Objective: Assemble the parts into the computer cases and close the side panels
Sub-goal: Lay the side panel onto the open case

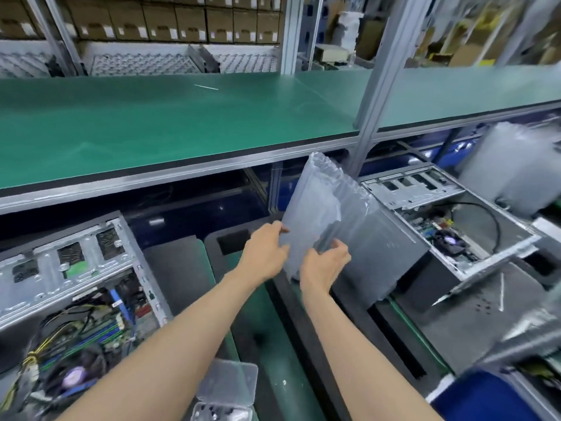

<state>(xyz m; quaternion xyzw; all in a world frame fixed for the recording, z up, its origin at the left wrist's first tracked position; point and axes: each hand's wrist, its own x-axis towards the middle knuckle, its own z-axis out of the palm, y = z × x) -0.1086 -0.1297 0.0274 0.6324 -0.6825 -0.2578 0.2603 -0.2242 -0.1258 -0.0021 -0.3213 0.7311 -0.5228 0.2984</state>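
Left hand (267, 250) and right hand (326, 264) both pinching lower edge of clear air-cushion bag (321, 208), fingers curled round it. Bag upright between two open computer cases: left case (76, 287), right case (449, 226), below front edge of green bench shelf (151, 126).

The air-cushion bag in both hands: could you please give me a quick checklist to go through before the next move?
1. Left hand grips the air-cushion bag: ok.
2. Right hand grips the bag's lower edge: ok.
3. Bag's contents identified: cannot tell, the plastic is cloudy.
4. Right computer case open to take a part: ok.
5. Left computer case open: ok.
6. Green mat beneath the hands free of other objects: not ok, a clear plastic box lies there.
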